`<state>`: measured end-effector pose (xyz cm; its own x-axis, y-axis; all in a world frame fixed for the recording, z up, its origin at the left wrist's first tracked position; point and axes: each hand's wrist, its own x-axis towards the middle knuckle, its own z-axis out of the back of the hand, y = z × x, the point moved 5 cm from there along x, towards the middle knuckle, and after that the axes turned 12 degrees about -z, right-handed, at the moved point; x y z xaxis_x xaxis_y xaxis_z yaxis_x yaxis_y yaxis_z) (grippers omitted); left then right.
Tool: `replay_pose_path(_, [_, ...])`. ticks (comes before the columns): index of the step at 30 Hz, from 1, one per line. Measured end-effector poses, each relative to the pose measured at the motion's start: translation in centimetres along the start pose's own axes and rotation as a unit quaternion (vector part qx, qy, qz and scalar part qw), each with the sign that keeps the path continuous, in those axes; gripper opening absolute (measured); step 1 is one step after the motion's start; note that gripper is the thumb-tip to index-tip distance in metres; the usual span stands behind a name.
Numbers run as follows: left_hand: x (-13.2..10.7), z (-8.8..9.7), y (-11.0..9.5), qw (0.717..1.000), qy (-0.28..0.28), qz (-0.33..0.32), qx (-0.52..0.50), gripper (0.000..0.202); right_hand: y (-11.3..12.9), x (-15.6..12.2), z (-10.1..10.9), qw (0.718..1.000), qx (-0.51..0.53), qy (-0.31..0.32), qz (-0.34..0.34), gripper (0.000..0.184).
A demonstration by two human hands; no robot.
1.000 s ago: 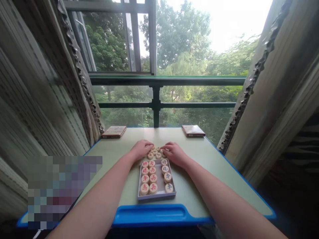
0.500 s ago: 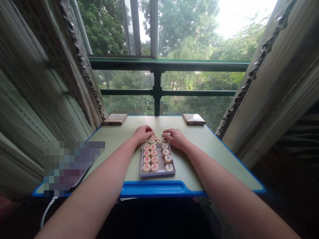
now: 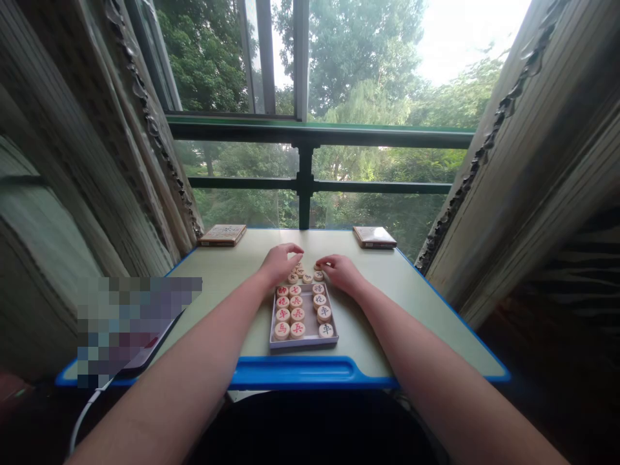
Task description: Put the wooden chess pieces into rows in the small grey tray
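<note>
A shallow white box (image 3: 310, 316) holds round wooden xiangqi pieces: two columns of red-marked ones (image 3: 297, 314) on the left and a column of dark-marked ones (image 3: 323, 314) on the right. Bare box floor shows between them. Beyond the box's far edge lie several loose pieces (image 3: 307, 279). My left hand (image 3: 281, 263) hovers over the left side of these, its fingers stretched out and thumb apart, with nothing visible in it. At the right side, the fingertips of my right hand (image 3: 341, 271) close on a xiangqi piece (image 3: 318, 266), partly hidden by them.
The pale green table (image 3: 411, 323) has a blue rim with a blue trough (image 3: 295, 371) at the front. Flat boxes stand at the back left (image 3: 223, 235) and back right (image 3: 374, 237). A blurred-out device (image 3: 140, 329) with a white cable lies at left. Curtains flank the window.
My left hand's fingers have straightened and lifted off the loose pieces. My right fingertips have stayed near the same pieces. The view has shifted slightly.
</note>
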<state>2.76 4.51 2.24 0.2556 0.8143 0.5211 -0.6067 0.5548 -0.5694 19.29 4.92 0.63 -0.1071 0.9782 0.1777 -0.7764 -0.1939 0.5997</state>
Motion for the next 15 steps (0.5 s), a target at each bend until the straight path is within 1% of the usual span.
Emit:
replay_pose_path(6, [-0.2,0.0,-0.6,0.999,-0.002,-0.019,0.041,0.021,-0.8,0.1,1.0,0.999,-0.019,-0.032,-0.029,0.015])
replay_pose_path(10, [0.0,-0.2,-1.9,0.996,0.014,-0.079,0.046,0.021,-1.1,0.0,1.5,0.997,-0.018,-0.055,-0.042,0.014])
replay_pose_path(12, [0.0,-0.1,-2.4,0.995,0.019,-0.094,0.025,0.022,-0.6,-0.3,1.8,0.997,0.004,-0.075,-0.02,0.016])
replay_pose_path(15, [0.0,0.1,-2.4,0.997,0.02,-0.062,-0.047,0.027,1.0,-1.3,2.1,0.989,0.089,-0.101,0.067,0.019])
